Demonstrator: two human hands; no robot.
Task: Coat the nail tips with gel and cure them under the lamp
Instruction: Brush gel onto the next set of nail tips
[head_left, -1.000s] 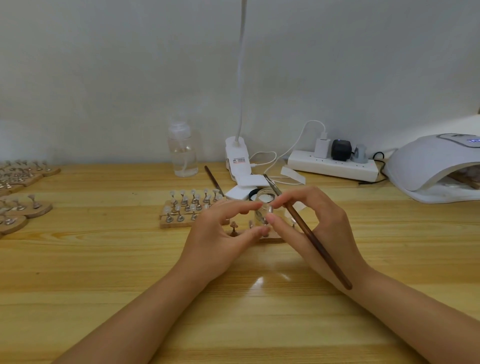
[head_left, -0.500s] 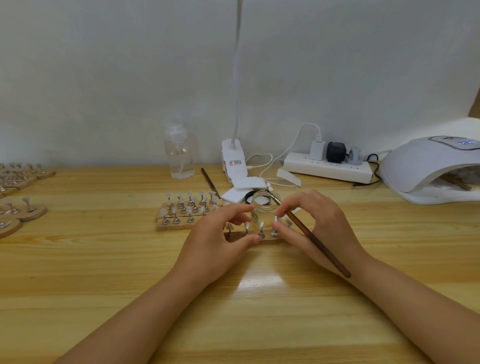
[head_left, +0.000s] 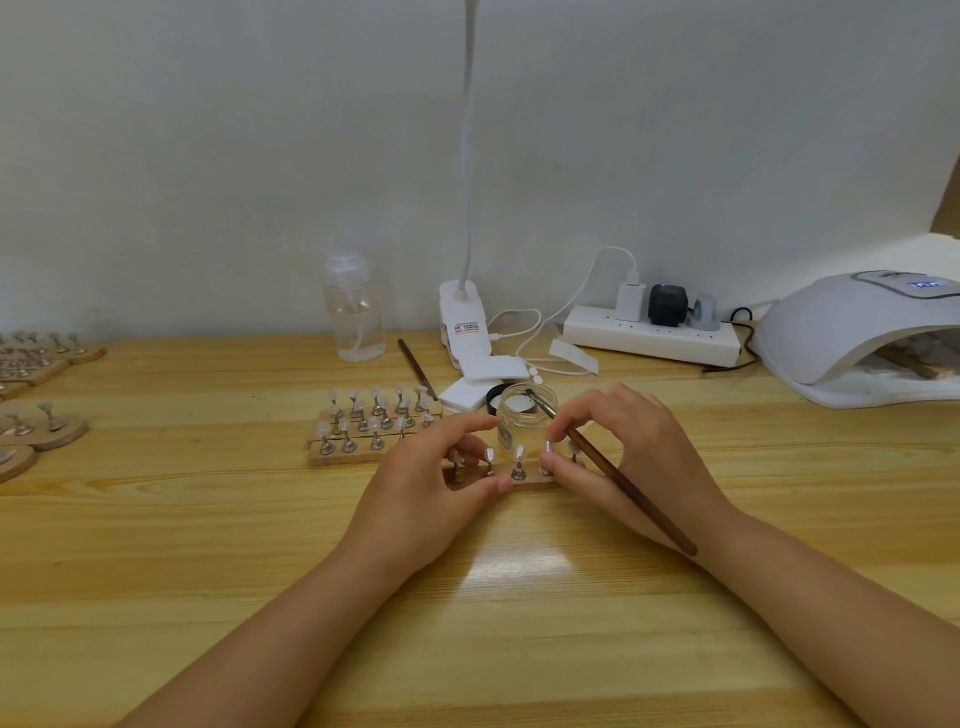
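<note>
A small wooden strip (head_left: 530, 484) carrying a row of nail tips on metal stands (head_left: 518, 460) lies on the table between my hands. My left hand (head_left: 431, 486) grips its left end with thumb and fingers. My right hand (head_left: 623, 452) pinches its right end and also holds a brown-handled gel brush (head_left: 631, 491), whose tip points up-left toward the open clear gel jar (head_left: 526, 418) just behind the strip. The white curing lamp (head_left: 862, 338) stands at the far right, with a lit display and items inside its opening.
Another wooden holder with several nail tips (head_left: 371, 428) lies left of the jar. More holders (head_left: 39, 415) sit at the left edge. A clear bottle (head_left: 355, 317), clip lamp base (head_left: 464, 325), power strip (head_left: 652, 335), white pads (head_left: 470, 387) and a spare brush (head_left: 415, 366) line the back.
The view has dropped slightly and both hands have lowered onto the strip of nail tips; the jar now shows behind them instead of being hidden between the fingers.
</note>
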